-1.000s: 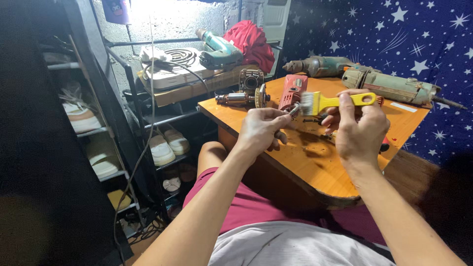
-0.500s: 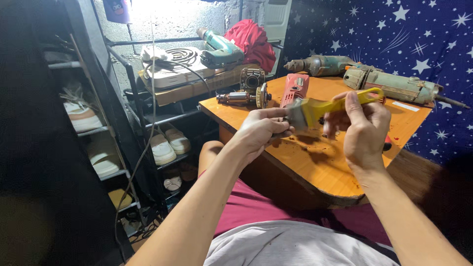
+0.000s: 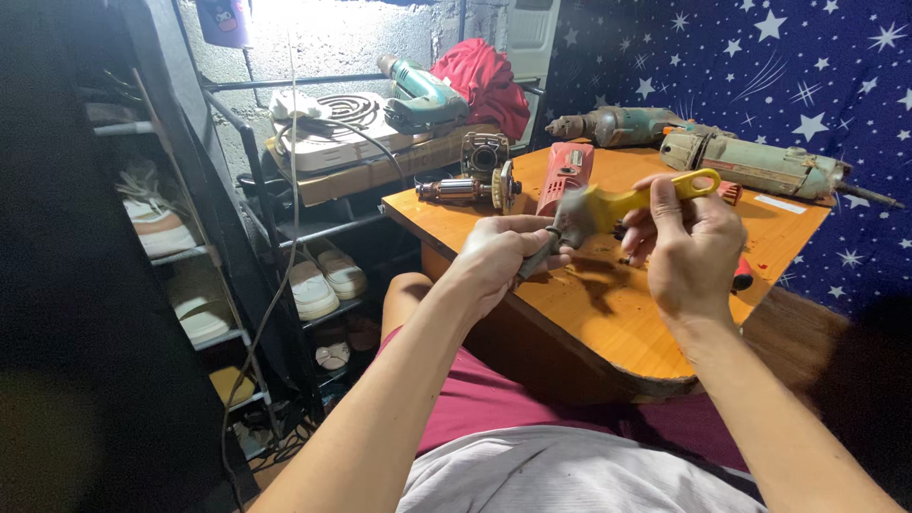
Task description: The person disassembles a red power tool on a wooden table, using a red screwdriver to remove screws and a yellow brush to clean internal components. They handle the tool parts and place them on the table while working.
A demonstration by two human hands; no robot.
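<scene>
Orange wooden bench (image 3: 608,313) in a cramped workshop corner, star-printed blue cloth (image 3: 760,66) behind it, shoe rack (image 3: 204,285) at left.

Right hand (image 3: 679,252) closed around the yellow handle of a paintbrush (image 3: 622,201), held above the bench top with bristles pointing left. Left hand (image 3: 503,256) closed on a small dark part (image 3: 541,249), just under the bristles; whether brush and part touch cannot be told. Behind the hands on the bench: a red tool housing (image 3: 563,176), a motor armature (image 3: 465,190) lying on its side, a grey gear head (image 3: 484,152). Two worn green power drills (image 3: 760,161) lie along the far edge. A teal drill (image 3: 418,90) and a coil hotplate (image 3: 332,119) rest on the shelf beyond, near a red cloth (image 3: 484,76).
</scene>
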